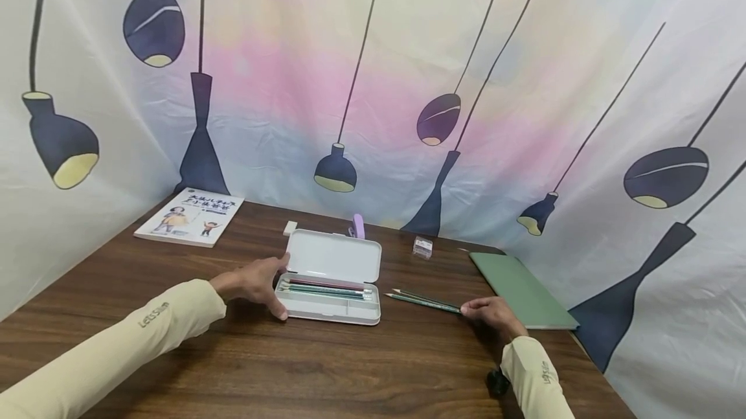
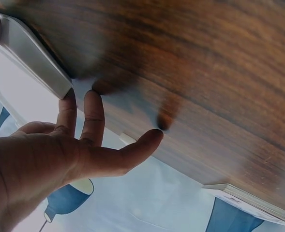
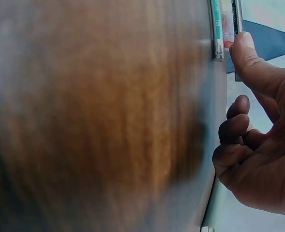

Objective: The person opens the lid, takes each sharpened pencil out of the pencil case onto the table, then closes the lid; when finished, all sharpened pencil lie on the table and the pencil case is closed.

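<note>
An open white pencil case (image 1: pixel 335 309) stands mid-table with its lid tilted back. Several red and green pencils (image 1: pixel 326 289) lie in its rear compartment. My left hand (image 1: pixel 256 283) spreads around the case's left end, thumb at the front corner; in the left wrist view a finger (image 2: pixel 67 113) touches the case corner (image 2: pixel 60 87). To the right of the case, two green pencils (image 1: pixel 422 302) point toward it. My right hand (image 1: pixel 492 314) pinches one dark pencil (image 3: pixel 237 19) near its end, while a green pencil (image 3: pixel 216 24) lies beside it.
A green notebook (image 1: pixel 521 289) lies beyond my right hand. Behind the case are a white eraser (image 1: pixel 290 228), a purple object (image 1: pixel 358 226) and a small clear box (image 1: pixel 422 247). A picture book (image 1: pixel 189 217) lies at the back left, near the hanging cloth (image 1: pixel 268 147).
</note>
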Available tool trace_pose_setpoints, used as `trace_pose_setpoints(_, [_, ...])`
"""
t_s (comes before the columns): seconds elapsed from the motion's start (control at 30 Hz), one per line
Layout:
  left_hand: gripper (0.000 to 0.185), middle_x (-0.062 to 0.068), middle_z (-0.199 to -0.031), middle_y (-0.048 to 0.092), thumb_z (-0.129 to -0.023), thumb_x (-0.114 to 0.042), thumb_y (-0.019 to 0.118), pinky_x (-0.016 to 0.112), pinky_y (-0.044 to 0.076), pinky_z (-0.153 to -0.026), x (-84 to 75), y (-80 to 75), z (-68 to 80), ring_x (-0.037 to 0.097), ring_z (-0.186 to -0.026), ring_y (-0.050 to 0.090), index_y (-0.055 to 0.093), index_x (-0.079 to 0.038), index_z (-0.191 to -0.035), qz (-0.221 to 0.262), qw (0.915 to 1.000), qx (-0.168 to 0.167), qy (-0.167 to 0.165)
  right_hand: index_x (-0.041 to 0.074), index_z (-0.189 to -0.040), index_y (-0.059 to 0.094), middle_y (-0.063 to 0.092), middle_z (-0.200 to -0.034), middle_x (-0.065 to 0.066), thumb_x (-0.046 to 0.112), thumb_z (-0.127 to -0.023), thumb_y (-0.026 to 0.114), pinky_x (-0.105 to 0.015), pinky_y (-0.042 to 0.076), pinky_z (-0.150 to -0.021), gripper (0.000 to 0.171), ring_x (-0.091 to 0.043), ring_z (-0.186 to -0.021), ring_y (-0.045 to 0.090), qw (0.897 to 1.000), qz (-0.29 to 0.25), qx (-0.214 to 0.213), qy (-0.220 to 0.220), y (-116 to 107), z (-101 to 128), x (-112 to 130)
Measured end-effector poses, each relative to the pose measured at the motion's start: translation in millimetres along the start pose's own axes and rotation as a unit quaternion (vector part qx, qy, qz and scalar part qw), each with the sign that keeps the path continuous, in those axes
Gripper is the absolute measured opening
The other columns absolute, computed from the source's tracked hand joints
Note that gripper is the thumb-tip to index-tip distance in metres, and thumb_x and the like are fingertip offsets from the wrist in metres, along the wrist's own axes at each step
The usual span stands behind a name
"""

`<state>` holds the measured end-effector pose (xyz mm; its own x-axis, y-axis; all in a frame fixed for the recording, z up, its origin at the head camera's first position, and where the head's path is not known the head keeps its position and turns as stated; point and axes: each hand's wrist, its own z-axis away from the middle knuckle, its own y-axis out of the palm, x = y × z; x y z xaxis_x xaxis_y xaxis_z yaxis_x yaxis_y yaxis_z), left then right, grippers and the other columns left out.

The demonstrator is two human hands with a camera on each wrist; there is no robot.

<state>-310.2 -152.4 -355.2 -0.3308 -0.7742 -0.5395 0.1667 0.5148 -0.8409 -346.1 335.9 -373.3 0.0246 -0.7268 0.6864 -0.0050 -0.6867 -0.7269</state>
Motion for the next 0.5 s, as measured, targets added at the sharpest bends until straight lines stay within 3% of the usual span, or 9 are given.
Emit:
trace_pose_setpoints(0.17, [0.124,0.025,-0.122,0.049,-0.048,-0.038,0.089,0.052,0.031,-0.096,0.7,0.4,0.5,0.041,-0.117,0.04,0.021,0.015,-0.136,-0.001,1.0,0.0,0.003,0.003,-0.089,0.071,0.066,-0.085,-0.005,0.02,-0.078,0.071,-0.031,0.045,-0.067,0.02,-0.014,-0.073,0.054,1.0,0.012,0.011,-0.021,3.5,-2.1,-0.9])
trace_pose_setpoints(0.5, [0.124,0.025,-0.122,0.05,-0.047,-0.038,0.089,0.053,0.031,-0.095,0.3,-0.3,-0.9,0.041,-0.117,0.041,0.021,0.015,-0.136,-0.006,1.0,0.0,0.002,0.004,-0.084,0.07,0.064,-0.081,-0.003,0.018,-0.072,0.077,-0.036,0.046,-0.071,0.02,-0.017,-0.075,0.055,0.999,0.029,0.011,-0.018,6.2,-3.8,-0.5])
